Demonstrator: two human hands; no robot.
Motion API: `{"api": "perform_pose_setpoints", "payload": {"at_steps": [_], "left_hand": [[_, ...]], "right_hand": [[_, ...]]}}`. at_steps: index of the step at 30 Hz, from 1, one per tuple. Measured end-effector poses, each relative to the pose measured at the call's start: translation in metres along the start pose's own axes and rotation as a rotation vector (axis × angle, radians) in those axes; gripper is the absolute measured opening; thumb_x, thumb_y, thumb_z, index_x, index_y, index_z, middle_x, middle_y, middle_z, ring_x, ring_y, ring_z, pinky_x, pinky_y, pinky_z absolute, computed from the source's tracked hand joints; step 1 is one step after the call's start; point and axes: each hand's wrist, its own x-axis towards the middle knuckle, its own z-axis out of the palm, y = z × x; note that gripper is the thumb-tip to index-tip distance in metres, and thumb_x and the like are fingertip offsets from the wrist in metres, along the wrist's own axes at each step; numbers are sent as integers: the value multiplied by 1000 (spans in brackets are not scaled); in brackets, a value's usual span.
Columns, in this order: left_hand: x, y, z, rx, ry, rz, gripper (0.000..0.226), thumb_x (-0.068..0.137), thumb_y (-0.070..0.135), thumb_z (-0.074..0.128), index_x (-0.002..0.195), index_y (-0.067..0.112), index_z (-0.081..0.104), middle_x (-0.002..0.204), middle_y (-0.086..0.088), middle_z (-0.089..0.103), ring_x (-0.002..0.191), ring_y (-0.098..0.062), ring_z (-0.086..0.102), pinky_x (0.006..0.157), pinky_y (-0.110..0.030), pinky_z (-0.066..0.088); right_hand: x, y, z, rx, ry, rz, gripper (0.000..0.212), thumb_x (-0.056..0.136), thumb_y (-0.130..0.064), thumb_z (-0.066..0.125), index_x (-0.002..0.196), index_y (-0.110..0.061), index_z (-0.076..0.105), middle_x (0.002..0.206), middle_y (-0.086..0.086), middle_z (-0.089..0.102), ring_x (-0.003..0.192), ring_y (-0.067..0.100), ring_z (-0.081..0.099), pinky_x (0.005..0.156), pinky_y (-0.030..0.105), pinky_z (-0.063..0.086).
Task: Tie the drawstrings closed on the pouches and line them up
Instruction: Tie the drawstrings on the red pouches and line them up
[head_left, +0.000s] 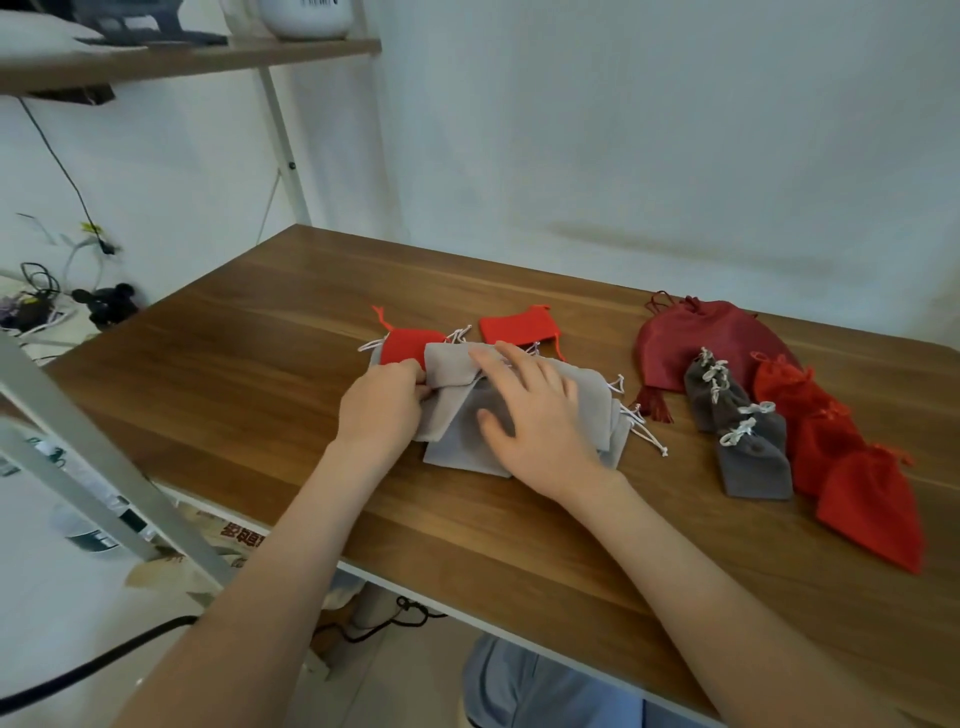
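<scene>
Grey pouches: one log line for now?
left hand pinches top grey pouch | right hand flat on grey pile | tied pouches in rows

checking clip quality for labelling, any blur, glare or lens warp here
Head view: soft even light, no harsh glare on the table; wide-angle warp tilts the shelf post; near metal bar lower left is blurred; grey pouches mildly soft.

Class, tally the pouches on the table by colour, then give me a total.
Bright red pouches: 5
Dark red pouch: 1
Dark grey pouches: 4
Light grey pouches: at least 3, stacked so the exact count is hidden
Total: at least 13
</scene>
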Motion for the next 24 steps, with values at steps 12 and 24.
{"api": "perform_pose_setpoints", "payload": {"at_steps": [12,24], "left_hand": [[-18,30,-16,-261,530,-2,17,99,14,46,103,0,55,94,-13,63,90,-31,57,74,-42,46],[-43,80,9,-320,268,753,26,95,26,46,101,6,63,103,-7,66,101,-16,57,87,-28,44]], "right_hand": [[-1,5,-3,43,-163,39,36,96,-35,35,125,-31,56,133,-12,50,126,11,33,89,22,9],[9,7,-57,1152,162,604,17,98,-11,46,112,-6,56,110,13,63,101,22,60,94,37,47]]}}
